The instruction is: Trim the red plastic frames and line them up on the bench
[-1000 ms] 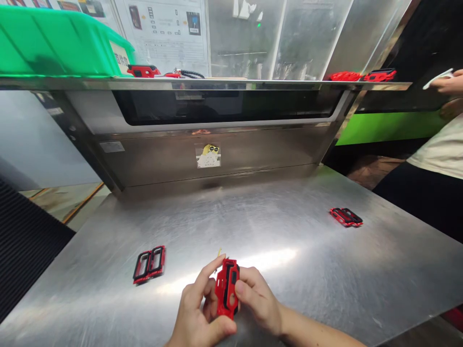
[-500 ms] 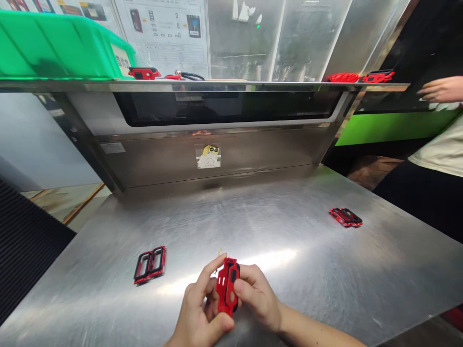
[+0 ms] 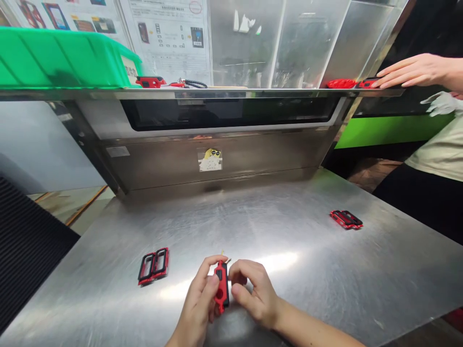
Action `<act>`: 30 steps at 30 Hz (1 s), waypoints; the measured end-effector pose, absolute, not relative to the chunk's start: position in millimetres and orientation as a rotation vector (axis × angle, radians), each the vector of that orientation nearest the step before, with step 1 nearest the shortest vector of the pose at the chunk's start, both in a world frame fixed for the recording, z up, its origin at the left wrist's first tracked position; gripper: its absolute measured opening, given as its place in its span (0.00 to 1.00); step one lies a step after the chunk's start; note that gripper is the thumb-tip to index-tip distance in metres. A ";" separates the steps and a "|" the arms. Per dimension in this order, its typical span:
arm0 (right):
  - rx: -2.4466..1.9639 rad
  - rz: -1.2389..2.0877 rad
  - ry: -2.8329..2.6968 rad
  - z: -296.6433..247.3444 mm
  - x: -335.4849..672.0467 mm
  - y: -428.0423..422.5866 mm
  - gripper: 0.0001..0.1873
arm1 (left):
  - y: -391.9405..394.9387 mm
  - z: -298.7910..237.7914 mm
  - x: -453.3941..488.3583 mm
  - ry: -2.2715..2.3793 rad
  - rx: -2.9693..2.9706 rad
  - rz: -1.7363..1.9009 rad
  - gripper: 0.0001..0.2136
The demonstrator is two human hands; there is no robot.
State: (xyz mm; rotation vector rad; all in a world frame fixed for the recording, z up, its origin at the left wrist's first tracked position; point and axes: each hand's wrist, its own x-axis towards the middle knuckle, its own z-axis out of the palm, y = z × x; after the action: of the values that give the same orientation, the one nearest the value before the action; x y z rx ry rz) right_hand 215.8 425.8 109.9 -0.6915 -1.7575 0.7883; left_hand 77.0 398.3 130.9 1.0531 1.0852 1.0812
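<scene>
With my left hand [image 3: 195,299] I pinch a small red-and-black oblong piece [image 3: 224,286], thumb on its face and forefinger at its top end, over the near part of the brushed-metal tabletop [image 3: 246,217]. My right hand [image 3: 258,294], loosely curled with a gap between thumb and forefinger, is just beside it, nothing seen in its grasp; I can't tell whether its fingertips brush the piece. On the tabletop's left lie two red-and-black rectangular open-centred frames [image 3: 154,267], side by side; on its right, more red-and-black parts [image 3: 346,220]. Behind the tabletop, a clear plastic bag [image 3: 210,161] holds a yellow item [image 3: 209,154] with two black circles. Above the tabletop's back left, a bright green ribbed plastic bin [image 3: 72,62] stands on a metal shelf [image 3: 231,94], its wall hiding the inside.
</scene>
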 end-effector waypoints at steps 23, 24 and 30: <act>-0.486 0.407 -1.986 103.4 217.6 437.5 0.35 | 400.7 137.0 73.5 1.079 1.235 1.243 0.22; -0.482 0.402 -1.988 102.6 217.5 437.6 0.35 | 400.8 136.8 72.9 1.073 1.253 1.228 0.23; -0.471 0.392 -1.996 99.9 217.6 438.1 0.35 | 400.4 140.5 74.3 1.084 1.267 1.237 0.23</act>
State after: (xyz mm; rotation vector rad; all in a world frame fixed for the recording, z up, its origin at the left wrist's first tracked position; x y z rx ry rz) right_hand 217.6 438.1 99.9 -0.4711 -1.9959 0.3919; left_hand 74.3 400.4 140.5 1.2667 1.0839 1.2366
